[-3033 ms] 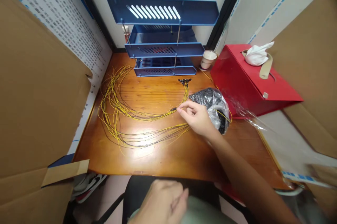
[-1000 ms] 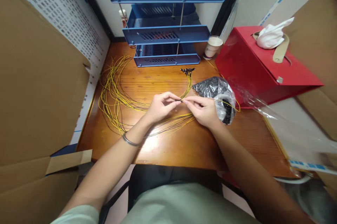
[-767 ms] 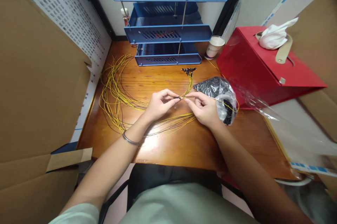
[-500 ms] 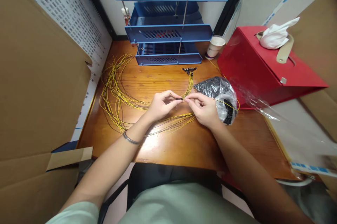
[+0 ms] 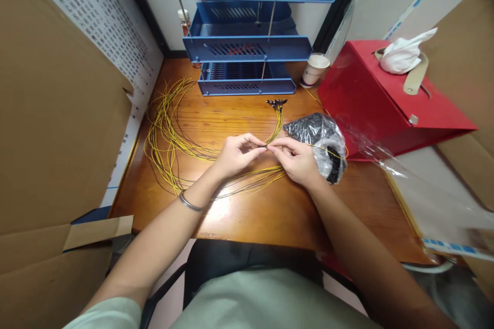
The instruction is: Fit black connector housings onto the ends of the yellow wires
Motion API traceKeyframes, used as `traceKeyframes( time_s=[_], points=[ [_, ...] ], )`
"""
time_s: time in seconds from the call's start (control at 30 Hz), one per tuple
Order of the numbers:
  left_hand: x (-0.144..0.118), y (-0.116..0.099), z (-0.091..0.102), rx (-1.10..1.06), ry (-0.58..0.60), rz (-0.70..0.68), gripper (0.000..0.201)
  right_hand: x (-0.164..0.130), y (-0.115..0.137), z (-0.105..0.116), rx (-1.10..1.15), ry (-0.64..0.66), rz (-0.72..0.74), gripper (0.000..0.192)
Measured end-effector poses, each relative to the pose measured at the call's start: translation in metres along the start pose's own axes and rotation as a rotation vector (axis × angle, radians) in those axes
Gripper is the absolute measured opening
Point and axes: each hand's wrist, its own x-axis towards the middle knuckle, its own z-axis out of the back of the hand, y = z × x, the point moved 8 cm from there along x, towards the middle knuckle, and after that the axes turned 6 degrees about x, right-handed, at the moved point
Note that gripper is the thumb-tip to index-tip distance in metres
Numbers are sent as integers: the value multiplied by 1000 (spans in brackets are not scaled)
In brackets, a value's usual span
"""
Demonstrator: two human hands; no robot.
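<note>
My left hand is closed in a pinch on a small black piece, mostly covered by the fingertips. Meeting it fingertip to fingertip, my right hand pinches a thin yellow wire that trails off to the right over a clear plastic bag of black parts. Beyond the hands, a bundle of yellow and dark wires ends in several black connectors. Its long loops form a loose coil on the left and pass beneath both hands.
Blue stacked letter trays stand at the back of the wooden table. A paper cup and a red tissue box are at the back right. Cardboard walls the left side.
My right fingertips have shifted slightly left, closing against the left ones, and the yellow wire moved with them. The black piece shows less now. The view has moved slightly.
</note>
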Motion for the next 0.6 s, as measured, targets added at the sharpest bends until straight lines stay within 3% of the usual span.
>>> traceKeyframes(
  time_s=[0.33, 0.6],
  points=[
    [-1, 1, 1, 46, -14, 13, 25, 0, 3, 10, -66, -12, 95, 7],
    [-1, -1, 1, 72, 7, 12, 25, 3, 0, 10, -43, 13, 75, 5]
  ],
)
